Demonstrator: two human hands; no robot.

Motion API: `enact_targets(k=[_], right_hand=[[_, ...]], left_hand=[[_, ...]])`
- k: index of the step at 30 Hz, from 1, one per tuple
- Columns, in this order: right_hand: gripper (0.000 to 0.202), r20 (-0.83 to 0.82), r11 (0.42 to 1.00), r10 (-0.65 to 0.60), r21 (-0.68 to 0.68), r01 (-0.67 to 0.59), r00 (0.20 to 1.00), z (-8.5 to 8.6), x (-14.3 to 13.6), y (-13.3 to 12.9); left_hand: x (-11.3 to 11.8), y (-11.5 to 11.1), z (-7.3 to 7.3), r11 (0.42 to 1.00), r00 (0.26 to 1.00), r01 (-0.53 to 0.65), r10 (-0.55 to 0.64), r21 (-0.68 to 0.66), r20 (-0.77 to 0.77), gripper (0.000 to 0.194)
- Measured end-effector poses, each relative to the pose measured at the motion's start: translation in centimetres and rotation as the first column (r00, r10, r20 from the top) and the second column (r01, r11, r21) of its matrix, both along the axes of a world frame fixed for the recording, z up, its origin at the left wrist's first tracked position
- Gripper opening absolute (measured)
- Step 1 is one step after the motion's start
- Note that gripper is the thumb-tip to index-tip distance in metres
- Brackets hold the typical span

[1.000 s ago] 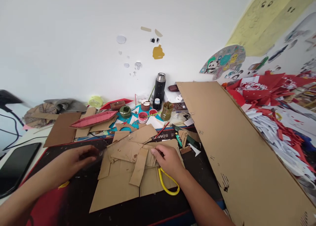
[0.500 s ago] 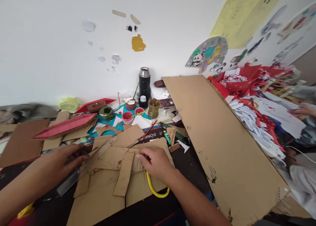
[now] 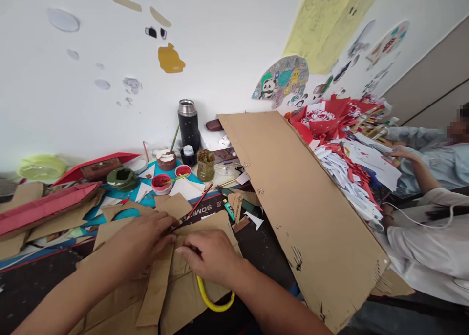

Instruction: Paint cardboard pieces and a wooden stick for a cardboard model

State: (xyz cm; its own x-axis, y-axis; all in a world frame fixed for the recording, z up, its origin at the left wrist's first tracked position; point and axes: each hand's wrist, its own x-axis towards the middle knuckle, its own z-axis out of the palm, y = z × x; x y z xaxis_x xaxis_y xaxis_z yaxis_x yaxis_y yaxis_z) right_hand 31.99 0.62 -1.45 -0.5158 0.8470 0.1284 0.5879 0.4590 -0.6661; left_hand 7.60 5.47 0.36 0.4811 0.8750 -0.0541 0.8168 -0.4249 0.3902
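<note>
My left hand (image 3: 152, 240) reaches over the cardboard pieces, its fingers bent together near a small dark item that I cannot make out. Close beside it on the right, my right hand (image 3: 208, 254) is curled with thumb and fingers together over the cardboard. A yellow curved handle (image 3: 216, 305) sticks out below my right hand; the rest of that tool is hidden. Under both hands lie brown cardboard pieces (image 3: 198, 293), with a narrow cardboard strip (image 3: 156, 291) on top.
A large cardboard sheet (image 3: 304, 213) leans at right. Behind stand a black thermos (image 3: 188, 125), a green paint jar (image 3: 122, 178) and red paint cups (image 3: 161, 182). A pink paper boat shape (image 3: 47, 208) lies left. Two people sit at far right beside red paper flowers (image 3: 322, 117).
My left hand has moved right, close to my right hand, and no longer holds the clear ruler-like strip. The view has swung right, showing more of the people.
</note>
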Motion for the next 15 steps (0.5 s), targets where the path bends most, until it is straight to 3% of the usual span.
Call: enact_targets(k=[3, 7, 12, 15], right_hand=[[0.028, -0.033, 0.999, -0.008, -0.034, 0.007, 0.999, -0.2, 0.0, 0.1], [0.031, -0.132, 0.986, -0.081, -0.158, 0.059, 0.988, -0.1, 0.1, 0.3], [0.034, -0.276, 0.92, -0.242, -0.371, 0.129, 0.93, 0.9, 0.8, 0.8], [0.035, -0.275, 0.926, -0.259, -0.345, 0.156, 0.926, 1.9, 2.1, 2.0]], left_hand=[[1.3, 0.1, 0.1, 0.994, 0.996, 0.076, -0.079, -0.078, -0.036, 0.027], [2.1, 0.0, 1.1, 0.996, 0.997, 0.066, -0.068, -0.052, -0.043, 0.026], [2.5, -0.4, 1.7, 0.998, 0.998, 0.058, -0.058, 0.0, 0.003, 0.028], [2.4, -0.7, 1.5, 0.999, 0.999, 0.038, -0.038, 0.018, 0.025, 0.032]])
